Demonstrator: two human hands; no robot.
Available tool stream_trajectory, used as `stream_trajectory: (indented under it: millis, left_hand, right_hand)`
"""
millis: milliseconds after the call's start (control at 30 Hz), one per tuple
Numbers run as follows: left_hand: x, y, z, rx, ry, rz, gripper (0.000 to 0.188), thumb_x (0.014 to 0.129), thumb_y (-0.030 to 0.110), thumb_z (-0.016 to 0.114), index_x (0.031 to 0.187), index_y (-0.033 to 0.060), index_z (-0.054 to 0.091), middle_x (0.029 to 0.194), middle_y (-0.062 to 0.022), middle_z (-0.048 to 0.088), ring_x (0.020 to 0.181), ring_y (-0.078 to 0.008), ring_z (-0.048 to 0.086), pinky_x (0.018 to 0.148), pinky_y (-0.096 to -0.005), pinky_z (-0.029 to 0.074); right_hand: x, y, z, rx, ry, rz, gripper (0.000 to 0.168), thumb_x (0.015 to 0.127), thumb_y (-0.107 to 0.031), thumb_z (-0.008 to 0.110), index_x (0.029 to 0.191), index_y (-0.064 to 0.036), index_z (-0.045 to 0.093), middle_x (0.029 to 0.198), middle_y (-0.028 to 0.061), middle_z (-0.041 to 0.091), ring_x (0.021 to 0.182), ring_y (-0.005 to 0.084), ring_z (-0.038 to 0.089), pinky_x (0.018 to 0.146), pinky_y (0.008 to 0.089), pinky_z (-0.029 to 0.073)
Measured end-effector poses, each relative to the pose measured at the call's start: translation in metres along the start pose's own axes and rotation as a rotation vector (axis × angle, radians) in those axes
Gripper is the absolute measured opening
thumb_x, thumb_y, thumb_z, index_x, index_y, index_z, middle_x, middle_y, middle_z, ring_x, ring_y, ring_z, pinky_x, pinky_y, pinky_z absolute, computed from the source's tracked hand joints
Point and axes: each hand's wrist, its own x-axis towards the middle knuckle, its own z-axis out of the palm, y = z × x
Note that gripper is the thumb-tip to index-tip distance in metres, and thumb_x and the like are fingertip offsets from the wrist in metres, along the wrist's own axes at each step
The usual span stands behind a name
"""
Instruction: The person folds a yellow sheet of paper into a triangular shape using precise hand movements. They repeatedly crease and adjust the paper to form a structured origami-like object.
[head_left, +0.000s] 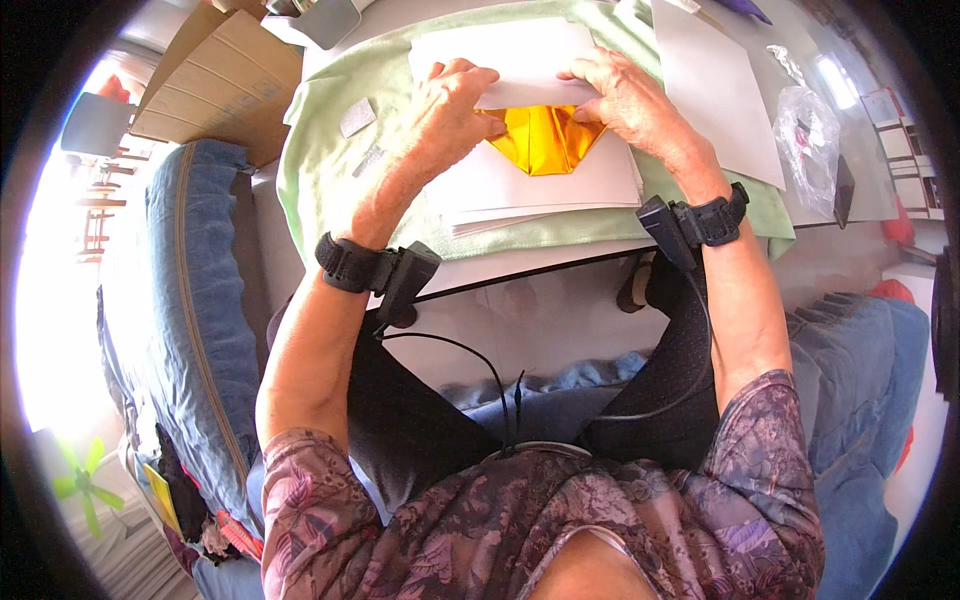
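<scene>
A folded piece of shiny gold foil paper (551, 142) lies on a stack of white paper sheets (517, 187), its lower edge narrowing with creases down the middle. A pale band, perhaps its white back, runs along its top. My left hand (454, 105) grips the left corner, thumb on the gold and fingers beyond the top edge. At the right corner, my right hand (630, 105) pinches it the same way. Another white sheet (502, 49) lies beyond the hands. Under the paper spreads a light green cloth (322, 180).
Two small grey pieces (358, 118) lie left of my left hand. To the right are a large white sheet (712, 97) and a clear plastic bag (806, 135). A cardboard box (225, 82) stands at the left, above a denim-covered seat armrest (195, 262). Cables hang from my wrist straps.
</scene>
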Motion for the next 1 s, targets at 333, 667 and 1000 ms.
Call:
stream_trajectory:
  millis: [333, 667, 1000]
  left_hand:
    - [0.007, 0.008, -0.009, 0.084, -0.090, -0.080, 0.044, 0.065, 0.010, 0.081, 0.107, 0.0032, 0.067, 0.099, -0.0115, 0.059, 0.103, -0.0305, 0.050, 0.091, -0.0412, 0.043]
    - [0.008, 0.007, -0.008, 0.054, -0.031, -0.047, 0.030, 0.064, 0.012, 0.081, 0.084, 0.0021, 0.060, 0.089, -0.0116, 0.058, 0.093, -0.0295, 0.051, 0.083, -0.0409, 0.043]
    - [-0.003, 0.012, -0.010, 0.087, 0.051, 0.092, 0.020, 0.070, 0.010, 0.077, 0.079, 0.0021, 0.060, 0.083, -0.0081, 0.058, 0.088, -0.0270, 0.052, 0.077, -0.0381, 0.045]
  right_hand:
    - [0.003, -0.001, -0.001, 0.040, 0.007, 0.023, 0.030, 0.074, 0.003, 0.071, 0.103, -0.003, 0.064, 0.099, 0.0086, 0.061, 0.097, 0.0240, 0.061, 0.091, 0.0355, 0.052]
    - [0.005, -0.002, 0.001, 0.120, 0.024, 0.030, 0.020, 0.072, 0.006, 0.070, 0.087, -0.004, 0.060, 0.088, 0.0045, 0.059, 0.085, 0.0206, 0.062, 0.082, 0.0337, 0.055]
    - [-0.004, -0.010, -0.001, -0.019, 0.075, -0.062, 0.016, 0.074, 0.004, 0.069, 0.086, -0.004, 0.061, 0.084, 0.0040, 0.062, 0.081, 0.0213, 0.063, 0.074, 0.0320, 0.054]
